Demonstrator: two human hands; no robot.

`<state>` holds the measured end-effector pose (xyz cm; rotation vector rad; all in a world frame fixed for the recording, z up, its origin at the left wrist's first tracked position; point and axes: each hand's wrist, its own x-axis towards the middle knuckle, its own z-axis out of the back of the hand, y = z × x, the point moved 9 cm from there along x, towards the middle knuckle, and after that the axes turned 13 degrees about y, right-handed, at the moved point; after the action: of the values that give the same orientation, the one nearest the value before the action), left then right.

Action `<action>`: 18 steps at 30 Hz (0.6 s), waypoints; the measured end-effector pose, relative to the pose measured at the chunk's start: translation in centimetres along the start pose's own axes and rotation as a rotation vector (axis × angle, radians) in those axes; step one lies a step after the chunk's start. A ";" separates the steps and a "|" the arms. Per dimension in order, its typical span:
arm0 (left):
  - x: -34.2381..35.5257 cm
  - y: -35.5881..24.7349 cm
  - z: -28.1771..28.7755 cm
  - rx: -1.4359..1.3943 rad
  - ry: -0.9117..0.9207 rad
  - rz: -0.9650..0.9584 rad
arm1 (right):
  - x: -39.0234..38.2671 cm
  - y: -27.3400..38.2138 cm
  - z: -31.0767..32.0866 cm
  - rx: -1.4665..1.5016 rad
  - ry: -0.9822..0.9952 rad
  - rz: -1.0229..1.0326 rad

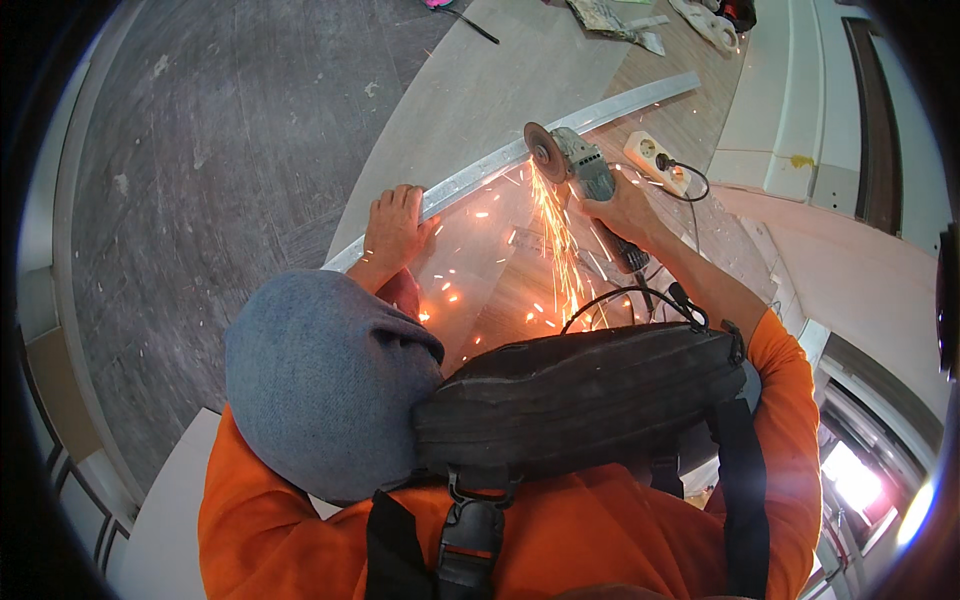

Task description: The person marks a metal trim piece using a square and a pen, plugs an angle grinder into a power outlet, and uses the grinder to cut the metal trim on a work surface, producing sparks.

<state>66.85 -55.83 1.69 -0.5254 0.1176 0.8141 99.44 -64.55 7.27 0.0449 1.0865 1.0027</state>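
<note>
A black buckle [472, 540] sits nearest; beyond, my right hand [628, 212] wraps the grinder [594, 174], my left hand [393, 228] clasps the metal strip [472, 180], jutting out either side: probably light, stiff, slick, best held there.

We see orange sparks [560, 240] streaking brightly mid-frame, white glare [853, 477] at lower right, and fisheye curvature darkening into black corners.

Dark floor [230, 150], bright corner

I have the floor, grey and flecked with pale marks, across the upper left of the frame. A lighter wood-grained surface [450, 110] fills the upper middle. A pale wall [840, 245] bends along my right edge; bright light [855, 475] glares at lower right.
</note>
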 end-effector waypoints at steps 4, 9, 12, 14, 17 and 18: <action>-0.3 0.2 0.0 -0.023 -0.013 0.000 | 0.3 1.4 0.0 -0.003 0.010 0.004; -0.3 0.0 0.2 -0.047 -0.033 -0.014 | 1.5 1.8 0.4 -0.014 -0.011 0.009; -0.4 0.1 0.1 -0.048 -0.050 -0.032 | 1.7 2.2 0.5 -0.015 -0.006 -0.046; -0.2 0.1 0.0 -0.042 -0.046 -0.037 | 1.6 2.0 0.5 -0.002 -0.024 -0.027; -0.1 -0.1 0.0 -0.032 -0.040 -0.036 | 1.0 1.8 0.8 -0.083 -0.016 -0.043; -0.2 0.0 0.2 -0.035 -0.049 -0.039 | 0.7 1.4 0.8 -0.068 -0.021 -0.030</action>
<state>66.74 -55.89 1.91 -0.5388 0.0476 0.7915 99.15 -62.93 7.87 -0.0153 1.0303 1.0097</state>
